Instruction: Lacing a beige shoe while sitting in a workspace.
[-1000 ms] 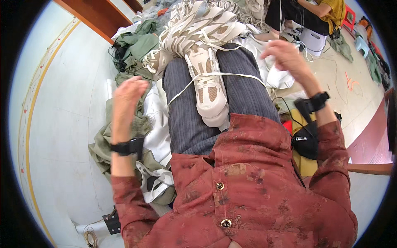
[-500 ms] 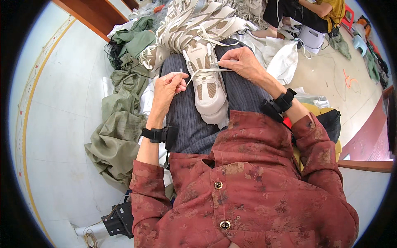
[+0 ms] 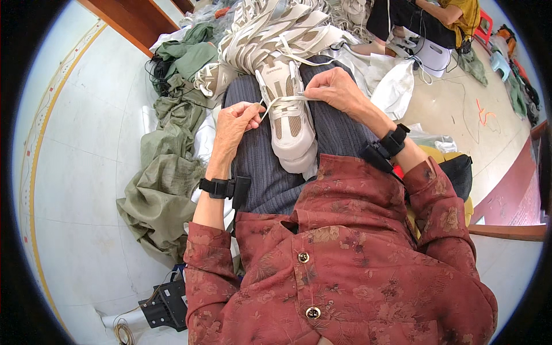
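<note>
The cream sneaker (image 3: 289,118) lies on the lap between both hands, the left hand (image 3: 234,123) pinching one end of the white lace (image 3: 283,99) and the right hand (image 3: 332,89) pinching the other. Pulling both ends evenly, low across the tongue, should keep the crossing flat and snug

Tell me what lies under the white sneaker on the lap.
The white sneaker rests on grey ribbed trousers over the person's thighs. Its sole and the fabric directly beneath are covered, so unseen.
</note>
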Demonstrator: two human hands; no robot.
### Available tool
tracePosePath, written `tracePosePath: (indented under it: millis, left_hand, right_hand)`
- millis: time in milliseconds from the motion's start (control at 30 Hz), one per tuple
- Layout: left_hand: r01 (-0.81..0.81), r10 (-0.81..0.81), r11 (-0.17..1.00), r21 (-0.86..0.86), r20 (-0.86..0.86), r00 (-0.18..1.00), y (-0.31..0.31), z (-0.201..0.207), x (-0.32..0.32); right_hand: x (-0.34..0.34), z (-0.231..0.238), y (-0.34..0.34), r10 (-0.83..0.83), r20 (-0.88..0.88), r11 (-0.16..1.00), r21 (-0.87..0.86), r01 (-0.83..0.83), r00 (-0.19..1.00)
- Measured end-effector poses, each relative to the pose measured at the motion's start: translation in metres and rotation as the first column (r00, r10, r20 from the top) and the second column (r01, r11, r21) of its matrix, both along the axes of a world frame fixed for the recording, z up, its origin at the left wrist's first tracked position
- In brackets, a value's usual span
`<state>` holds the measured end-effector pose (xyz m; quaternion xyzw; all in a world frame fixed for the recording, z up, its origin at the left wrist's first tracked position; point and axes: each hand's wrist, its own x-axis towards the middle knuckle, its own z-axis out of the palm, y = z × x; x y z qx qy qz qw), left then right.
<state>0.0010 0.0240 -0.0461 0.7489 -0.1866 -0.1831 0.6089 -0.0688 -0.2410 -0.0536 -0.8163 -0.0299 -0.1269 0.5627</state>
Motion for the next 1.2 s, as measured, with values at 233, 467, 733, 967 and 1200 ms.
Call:
tracePosePath:
  millis: [233,467,733,967,1200]
  left_hand:
    - [0.003,-0.003,1.000,0.023,0.030,1.000,-0.005,0.002,-0.003]
    - [0.003,-0.005,0.999,0.034,0.053,0.999,-0.008,0.002,-0.003]
    - [-0.043,0.041,0.997,0.070,0.029,0.999,-0.011,0.007,-0.002]
    - [-0.005,-0.035,0.972,0.236,0.165,0.986,-0.022,0.019,0.007]
    - [-0.134,-0.246,0.828,0.545,0.566,0.787,-0.036,0.027,0.014]
  right_hand:
    - [0.014,0.002,0.002,0.077,-0.074,0.996,0.058,-0.073,0.994]
    - [0.015,-0.002,0.005,0.088,-0.047,0.994,0.064,-0.085,0.995]
    - [0.012,-0.003,0.005,0.088,-0.006,0.996,0.026,-0.088,0.996]
    - [0.012,-0.005,0.005,0.088,-0.036,0.994,0.068,-0.086,0.995]
    - [0.010,-0.001,0.008,0.051,0.032,0.998,-0.034,-0.050,0.998]
